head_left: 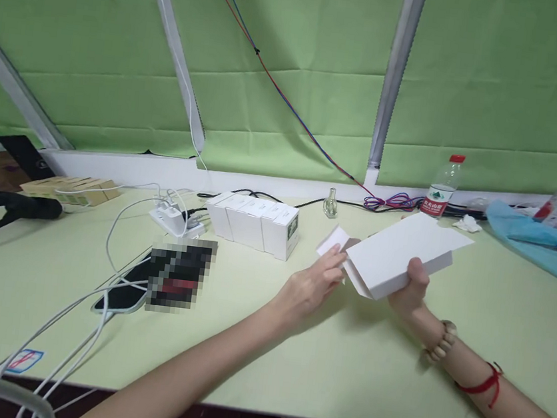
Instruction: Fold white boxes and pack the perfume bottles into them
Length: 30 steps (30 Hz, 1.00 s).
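A white cardboard box [399, 253] is held tilted above the table, its end flaps standing out at both ends. My right hand [413, 288] grips it from below, with the thumb against its near side. At the box's left end, my left hand [315, 277] has its fingers closed on a white flap [336, 241]; the fingertips are partly hidden behind it. Whether anything is inside the box cannot be seen. Behind my hands a small glass bottle [330, 205] stands upright, and to the left a row of closed white boxes [254, 223] sits side by side.
A power strip [176, 221] with white cables and a phone [123, 292] lie on the left. Yellowish boxes [72, 190] are farther left. At the back right are a red-capped water bottle [441, 191], crumpled tissue [468, 223] and a blue plastic bag [531, 241].
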Motion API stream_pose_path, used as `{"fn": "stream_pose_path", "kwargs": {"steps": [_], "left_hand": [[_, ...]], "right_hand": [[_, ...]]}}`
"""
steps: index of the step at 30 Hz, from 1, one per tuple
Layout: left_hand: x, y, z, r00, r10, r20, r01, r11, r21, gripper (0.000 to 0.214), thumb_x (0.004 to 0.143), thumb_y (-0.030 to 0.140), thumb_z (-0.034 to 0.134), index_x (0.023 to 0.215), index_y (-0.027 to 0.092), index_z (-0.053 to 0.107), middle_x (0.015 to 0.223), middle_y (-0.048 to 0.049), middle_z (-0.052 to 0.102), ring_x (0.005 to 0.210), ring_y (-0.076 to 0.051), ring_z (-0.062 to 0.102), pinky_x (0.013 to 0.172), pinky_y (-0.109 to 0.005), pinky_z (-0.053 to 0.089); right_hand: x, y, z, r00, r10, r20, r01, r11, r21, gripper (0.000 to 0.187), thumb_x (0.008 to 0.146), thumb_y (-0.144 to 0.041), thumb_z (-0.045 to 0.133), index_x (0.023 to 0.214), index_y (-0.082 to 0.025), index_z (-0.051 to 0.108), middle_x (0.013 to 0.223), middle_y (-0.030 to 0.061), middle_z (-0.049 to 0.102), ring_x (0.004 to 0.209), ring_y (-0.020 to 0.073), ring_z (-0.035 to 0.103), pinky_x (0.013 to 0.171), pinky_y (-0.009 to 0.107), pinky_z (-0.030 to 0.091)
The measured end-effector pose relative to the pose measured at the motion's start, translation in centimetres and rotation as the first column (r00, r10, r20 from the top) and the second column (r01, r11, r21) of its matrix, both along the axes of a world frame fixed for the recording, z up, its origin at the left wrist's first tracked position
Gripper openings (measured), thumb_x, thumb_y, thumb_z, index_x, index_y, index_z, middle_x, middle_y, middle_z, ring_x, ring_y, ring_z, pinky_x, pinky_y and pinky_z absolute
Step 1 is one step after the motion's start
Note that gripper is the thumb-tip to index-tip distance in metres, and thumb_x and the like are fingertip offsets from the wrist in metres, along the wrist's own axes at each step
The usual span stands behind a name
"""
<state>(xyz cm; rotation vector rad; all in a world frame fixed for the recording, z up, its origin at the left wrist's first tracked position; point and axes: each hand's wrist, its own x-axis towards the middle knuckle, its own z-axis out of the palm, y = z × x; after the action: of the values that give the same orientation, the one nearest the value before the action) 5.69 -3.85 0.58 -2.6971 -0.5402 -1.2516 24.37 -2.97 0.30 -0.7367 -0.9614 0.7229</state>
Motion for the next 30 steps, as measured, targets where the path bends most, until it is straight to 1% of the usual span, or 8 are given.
{"fn": "stream_pose_path", "kwargs": {"steps": [4, 8, 10, 13, 17, 21, 24, 30], "left_hand": [[0.5, -0.4, -0.5, 0.999, 0.029, -0.018, -0.025, 0.981, 0.192, 0.024, 0.084, 0.001, 0.043, 0.101, 0.017, 0.045, 0.122, -0.0122, 0.054, 0.126, -0.023, 0.040, 0.089, -0.031, 0.053], [0.4, -0.3, -0.4, 0.998, 0.057, 0.030, -0.063, 0.964, 0.259, 0.022, 0.082, 0.000, 0.045, 0.095, 0.017, 0.047, 0.115, -0.0122, 0.056, 0.118, -0.023, 0.049, 0.076, -0.025, 0.057], [0.4, -0.2, -0.4, 0.997, 0.055, 0.059, -0.069, 0.960, 0.271, 0.021, 0.082, 0.001, 0.047, 0.096, 0.016, 0.047, 0.112, -0.0125, 0.056, 0.118, -0.024, 0.049, 0.077, -0.025, 0.057], [0.5, -0.2, -0.5, 0.996, 0.022, 0.089, -0.045, 0.962, 0.268, 0.022, 0.080, 0.001, 0.050, 0.096, 0.015, 0.048, 0.115, -0.0132, 0.054, 0.121, -0.026, 0.046, 0.087, -0.032, 0.055], [0.8, -0.4, -0.6, 0.995, -0.003, 0.102, -0.022, 0.970, 0.243, 0.024, 0.080, 0.002, 0.050, 0.098, 0.018, 0.048, 0.120, -0.0115, 0.050, 0.123, -0.027, 0.044, 0.091, -0.038, 0.053], [0.7, -0.5, -0.4, 0.984, 0.070, 0.162, -0.117, 0.945, 0.305, 0.025, 0.078, 0.001, 0.053, 0.096, 0.017, 0.050, 0.120, -0.0115, 0.048, 0.123, -0.027, 0.044, 0.091, -0.038, 0.054], [0.7, -0.6, -0.3, 0.977, 0.133, 0.166, -0.183, 0.923, 0.339, 0.027, 0.079, 0.001, 0.053, 0.098, 0.020, 0.052, 0.121, -0.0091, 0.049, 0.124, -0.027, 0.043, 0.090, -0.038, 0.054], [0.6, -0.3, -0.8, 0.981, 0.085, 0.175, -0.136, 0.943, 0.303, 0.033, 0.077, 0.000, 0.055, 0.103, 0.021, 0.051, 0.122, -0.0085, 0.046, 0.119, -0.025, 0.048, 0.088, -0.035, 0.055]], "right_hand": [[0.2, 0.3, 0.7, 0.988, -0.060, 0.145, 0.053, 0.997, 0.056, 0.074, 0.062, -0.061, 0.064, 0.121, -0.021, 0.044, 0.100, 0.0095, 0.061, 0.092, 0.0283, 0.058, 0.087, 0.046, 0.044], [0.2, -0.2, 1.6, 0.949, -0.104, 0.296, 0.083, 0.993, 0.082, 0.076, 0.060, -0.055, 0.069, 0.121, -0.020, 0.042, 0.100, 0.0100, 0.061, 0.086, 0.0268, 0.058, 0.083, 0.045, 0.045], [0.1, -0.3, 1.8, 0.951, -0.064, 0.303, 0.043, 0.996, 0.077, 0.076, 0.060, -0.056, 0.069, 0.122, -0.021, 0.041, 0.099, 0.0096, 0.061, 0.086, 0.0265, 0.059, 0.080, 0.043, 0.047], [0.0, -0.3, 1.7, 0.960, 0.027, 0.278, -0.033, 0.999, 0.015, 0.074, 0.064, -0.061, 0.064, 0.122, -0.021, 0.040, 0.096, 0.0089, 0.062, 0.084, 0.0265, 0.059, 0.075, 0.042, 0.049], [-0.3, -0.3, 1.3, 0.964, 0.053, 0.262, -0.035, 0.997, -0.072, 0.074, 0.062, -0.061, 0.065, 0.119, -0.021, 0.041, 0.098, 0.0077, 0.060, 0.089, 0.0261, 0.058, 0.081, 0.043, 0.047], [-0.4, -0.1, 1.4, 0.964, -0.027, 0.264, 0.036, 0.999, -0.028, 0.068, 0.063, -0.055, 0.068, 0.115, -0.022, 0.040, 0.098, 0.0070, 0.059, 0.088, 0.0237, 0.057, 0.079, 0.039, 0.047], [-0.4, -0.1, 1.7, 0.965, -0.021, 0.260, 0.021, 1.000, 0.000, 0.063, 0.063, -0.051, 0.071, 0.110, -0.023, 0.039, 0.098, 0.0063, 0.060, 0.085, 0.0222, 0.057, 0.075, 0.037, 0.048], [-0.8, -0.2, 1.8, 0.963, 0.026, 0.270, -0.036, 0.999, 0.032, 0.058, 0.064, -0.045, 0.074, 0.103, -0.024, 0.037, 0.100, 0.0052, 0.059, 0.084, 0.0201, 0.059, 0.072, 0.034, 0.050]]}}
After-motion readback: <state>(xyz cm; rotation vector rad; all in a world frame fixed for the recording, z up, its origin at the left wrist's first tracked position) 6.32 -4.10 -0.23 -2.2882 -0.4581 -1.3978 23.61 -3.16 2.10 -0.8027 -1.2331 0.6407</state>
